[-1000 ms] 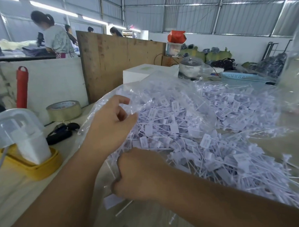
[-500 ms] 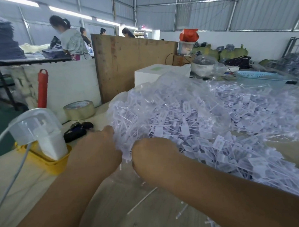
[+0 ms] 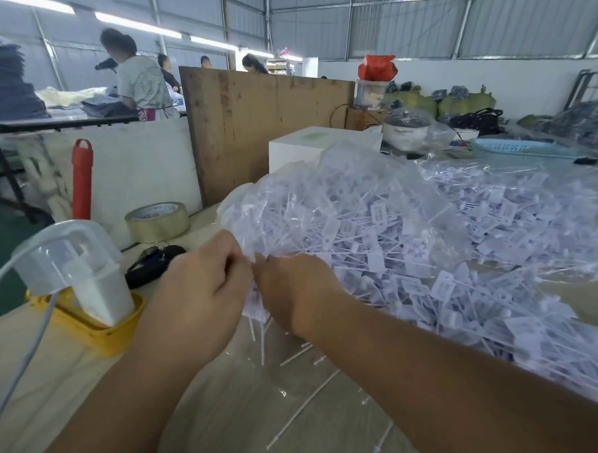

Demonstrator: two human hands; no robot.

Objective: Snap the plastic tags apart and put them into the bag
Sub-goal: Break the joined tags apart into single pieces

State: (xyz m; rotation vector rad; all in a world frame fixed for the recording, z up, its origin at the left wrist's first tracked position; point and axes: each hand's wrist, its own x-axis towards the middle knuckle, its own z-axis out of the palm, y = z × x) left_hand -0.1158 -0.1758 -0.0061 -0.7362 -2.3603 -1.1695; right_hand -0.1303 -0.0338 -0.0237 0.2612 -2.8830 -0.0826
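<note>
A clear plastic bag (image 3: 343, 207) bulging with white plastic tags lies on the wooden table (image 3: 234, 412) in front of me. My left hand (image 3: 199, 290) and my right hand (image 3: 295, 287) meet at the bag's near left edge, fingers curled. Between them they pinch a small bunch of white tags (image 3: 253, 303) whose thin stems hang down below the hands. More loose tags (image 3: 526, 332) spill out over the table to the right. A few single stems (image 3: 303, 401) lie on the bare table near me.
A second clear bag of tags (image 3: 517, 208) lies behind at the right. At the left stand a white device on a yellow tray (image 3: 82, 282), a tape roll (image 3: 157, 220), dark keys (image 3: 152, 264) and a red tube (image 3: 82, 179). A plywood board (image 3: 260, 128) and people stand behind.
My left hand came down off the top of the bag to meet my right hand at the bag's near edge. Both now pinch a bunch of tags. The view swung left.
</note>
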